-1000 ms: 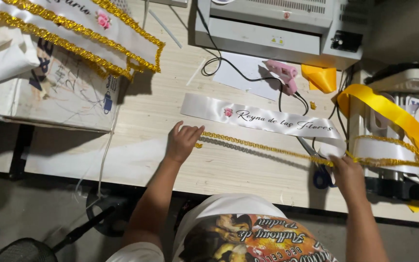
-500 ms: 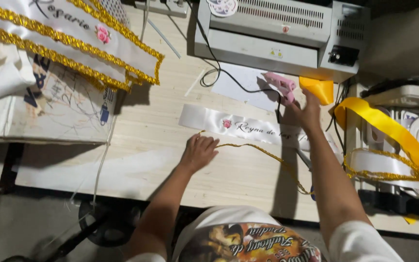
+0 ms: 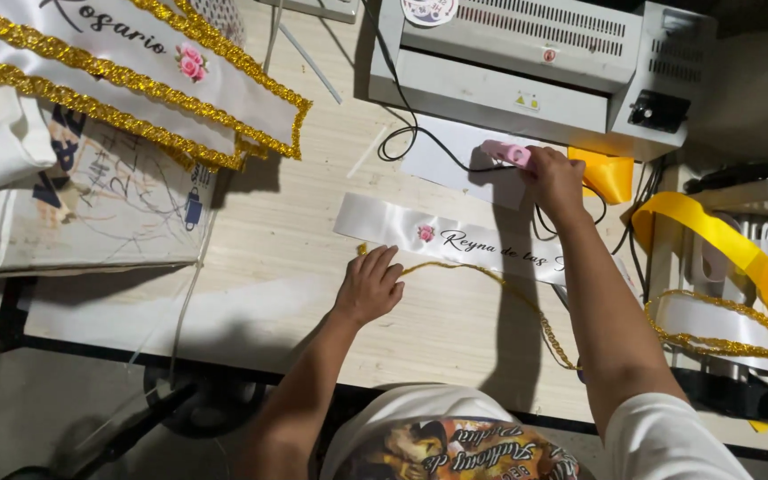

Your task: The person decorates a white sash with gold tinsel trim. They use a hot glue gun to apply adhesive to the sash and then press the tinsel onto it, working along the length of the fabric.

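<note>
The gold trim [image 3: 490, 283] is not yet fixed to the one white sash [image 3: 455, 238], lying loose along its lower edge just beside the left hand [image 3: 369, 286], which presses flat with fingers open, while the right hand [image 3: 554, 178] closes around one pink glue gun [image 3: 506, 153] beyond the sash.

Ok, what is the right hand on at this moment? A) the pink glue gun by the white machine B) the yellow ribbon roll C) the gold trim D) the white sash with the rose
A: the right hand is closed around the pink glue gun in front of the white machine, while the left hand rests at the gold trim below the white sash.
</note>
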